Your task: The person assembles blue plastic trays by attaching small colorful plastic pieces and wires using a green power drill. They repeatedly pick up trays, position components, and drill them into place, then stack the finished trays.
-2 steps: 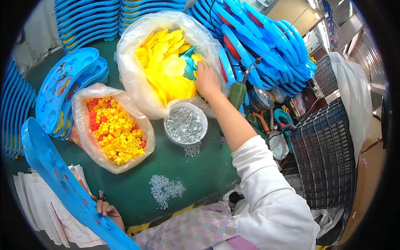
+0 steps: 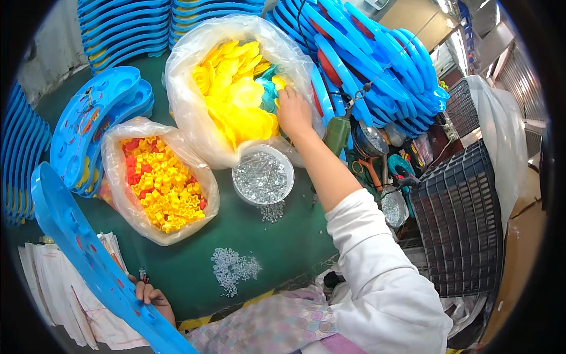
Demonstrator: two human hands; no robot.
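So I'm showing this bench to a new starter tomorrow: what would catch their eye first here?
Probably the big clear plastic bag of bright yellow plastic pieces at the top centre of the green table, with the right hand reaching into it. To its left lies a smaller clear bag of yellow and red star-shaped pieces. The left hand holds a long curved blue plastic panel at lower left.
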